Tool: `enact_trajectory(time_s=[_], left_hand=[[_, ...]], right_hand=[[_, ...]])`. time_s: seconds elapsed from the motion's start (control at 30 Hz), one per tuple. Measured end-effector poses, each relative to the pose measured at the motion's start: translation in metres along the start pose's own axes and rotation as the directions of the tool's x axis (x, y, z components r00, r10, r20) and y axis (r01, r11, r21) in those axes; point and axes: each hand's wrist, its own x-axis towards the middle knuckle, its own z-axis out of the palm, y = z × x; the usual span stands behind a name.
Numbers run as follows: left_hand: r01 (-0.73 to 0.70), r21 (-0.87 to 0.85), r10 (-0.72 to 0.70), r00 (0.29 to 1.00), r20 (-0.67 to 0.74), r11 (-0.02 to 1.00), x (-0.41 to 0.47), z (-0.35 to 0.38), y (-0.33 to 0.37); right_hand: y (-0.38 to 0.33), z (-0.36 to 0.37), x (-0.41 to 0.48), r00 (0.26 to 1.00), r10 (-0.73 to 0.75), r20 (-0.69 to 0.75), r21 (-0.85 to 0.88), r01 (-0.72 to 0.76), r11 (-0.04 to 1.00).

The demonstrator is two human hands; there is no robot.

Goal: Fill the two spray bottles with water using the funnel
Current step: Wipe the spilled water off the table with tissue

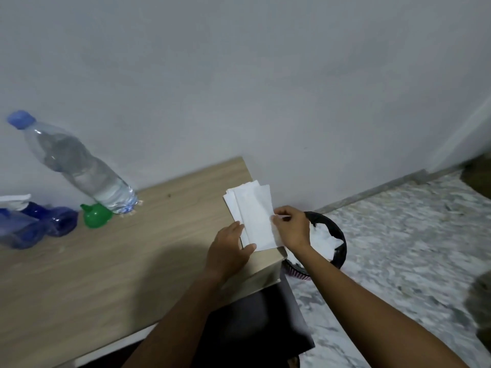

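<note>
Two blue spray bottles (39,224) stand at the far left of the wooden table (119,266), one with a white trigger head. A green funnel (96,215) rests mouth-down beside them. Behind it stands a clear water bottle (79,166) with a blue cap, partly full. At the table's right end lies a stack of white paper tissues (252,213). My left hand (231,251) presses flat on the stack's near edge. My right hand (291,227) pinches the right edge of the top tissue.
A black waste bin (337,235) holding crumpled white paper stands on the marbled floor right of the table. A dark chair seat (255,325) sits below the table's near right corner. A grey wall runs behind the table.
</note>
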Motion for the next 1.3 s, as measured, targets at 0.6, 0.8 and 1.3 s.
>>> enact_trajectory(time_s=[0.6,0.8,1.3], left_hand=[[-0.048,-0.006,0.047,0.996,-0.070,0.999,0.002,0.003,-0.002],[-0.082,0.230,0.097,0.994,-0.057,0.970,0.008,0.002,0.005],[-0.120,0.271,0.154,0.982,-0.109,0.955,0.022,0.009,0.016]], right_hand=[[-0.034,-0.014,0.018,0.979,0.205,0.019,0.151,-0.206,0.967],[-0.035,-0.016,0.016,0.991,0.088,0.103,0.001,-0.089,0.996],[-0.031,-0.043,0.030,0.997,0.033,0.067,0.056,-0.037,0.998]])
